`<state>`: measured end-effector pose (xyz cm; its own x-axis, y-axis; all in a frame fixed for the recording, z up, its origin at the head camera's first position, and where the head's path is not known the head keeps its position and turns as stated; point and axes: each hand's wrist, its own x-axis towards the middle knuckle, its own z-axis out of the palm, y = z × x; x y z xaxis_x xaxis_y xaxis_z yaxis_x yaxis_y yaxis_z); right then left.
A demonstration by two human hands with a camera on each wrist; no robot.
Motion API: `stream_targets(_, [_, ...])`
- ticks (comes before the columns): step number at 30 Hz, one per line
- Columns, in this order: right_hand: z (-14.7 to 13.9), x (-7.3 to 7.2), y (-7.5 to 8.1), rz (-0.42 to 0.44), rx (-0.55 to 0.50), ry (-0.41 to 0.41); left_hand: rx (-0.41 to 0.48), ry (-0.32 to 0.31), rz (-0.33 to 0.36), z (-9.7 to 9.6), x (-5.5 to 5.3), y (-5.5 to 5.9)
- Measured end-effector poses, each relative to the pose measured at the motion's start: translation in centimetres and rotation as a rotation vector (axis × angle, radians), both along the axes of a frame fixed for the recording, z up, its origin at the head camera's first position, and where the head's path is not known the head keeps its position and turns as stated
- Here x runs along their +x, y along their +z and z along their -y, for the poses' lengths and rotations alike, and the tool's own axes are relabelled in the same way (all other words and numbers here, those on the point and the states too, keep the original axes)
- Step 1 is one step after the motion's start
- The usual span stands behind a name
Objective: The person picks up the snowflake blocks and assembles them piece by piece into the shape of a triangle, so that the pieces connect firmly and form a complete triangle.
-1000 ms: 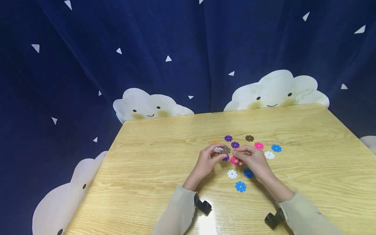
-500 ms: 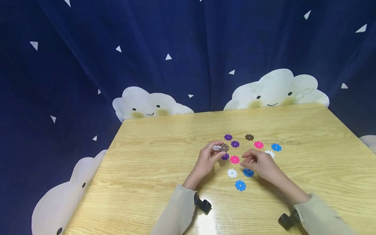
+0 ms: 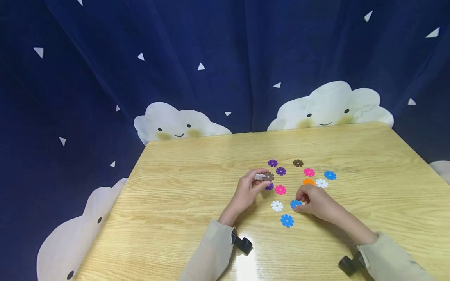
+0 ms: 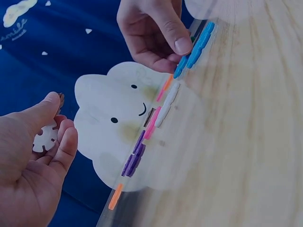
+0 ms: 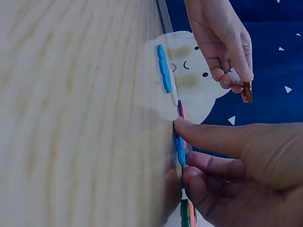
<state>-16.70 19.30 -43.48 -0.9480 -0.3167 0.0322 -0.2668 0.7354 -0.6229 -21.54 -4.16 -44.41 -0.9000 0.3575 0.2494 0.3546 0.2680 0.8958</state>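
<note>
Notched discs [image 3: 281, 171] in purple, brown, pink, orange, white and blue lie spread over the wooden table [image 3: 183, 187], mostly flat, beyond and between the two hands. Raised above the tabletop, the left hand [image 3: 246, 189] holds a small pair between thumb and fingertips: a brown disc [image 3: 269, 176] and a white disc [image 4: 45, 138] that stand at an angle to each other and look slotted together. A light, steady hold seems best there, since a hard squeeze could twist the pair apart. Low at the table, the right hand [image 3: 319, 201] has thumb and fingers curved narrowly about a blue disc [image 3: 296, 204], tips at its rim; whether the pinch is firm I cannot tell. Something this thin should lift more easily if one edge is tipped up first and opposite sides of the rim are then pinched. A second blue disc [image 3: 287, 221] and a loose white disc [image 3: 277, 206] lie near, so lifting straight up would probably avoid brushing them. As for the little notches, a grip that leaves some uncovered seems wise, as fingertips could easily hide them.
</note>
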Motion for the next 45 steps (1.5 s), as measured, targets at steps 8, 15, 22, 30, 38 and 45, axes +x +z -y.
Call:
stream_targets(8, [0.0,-0.4,-0.2,-0.019,-0.037,-0.041,-0.008,-0.003,0.013,0.1,0.0,0.0])
stream_targets(15, [-0.3,-0.7,-0.4,-0.157,-0.142,-0.081,-0.007,-0.007,0.014,0.1,0.0,-0.1])
stream_targets(22, [-0.3,-0.9,-0.5,-0.228,-0.254,-0.139,-0.011,-0.007,0.026,0.1,0.0,-0.3])
stream_targets(30, [0.2,-1.1,-0.4,-0.303,-0.335,-0.185,-0.015,-0.030,0.046,0.0,0.1,-0.3])
stream_targets(38, [1.2,-1.3,-0.2,-0.354,-0.404,-0.158,-0.062,-0.067,0.036,0.1,0.2,-0.1])
stream_targets(45, [1.9,-1.5,-0.2,-0.391,-0.417,-0.139,-0.059,-0.095,0.047,0.1,0.4,0.0])
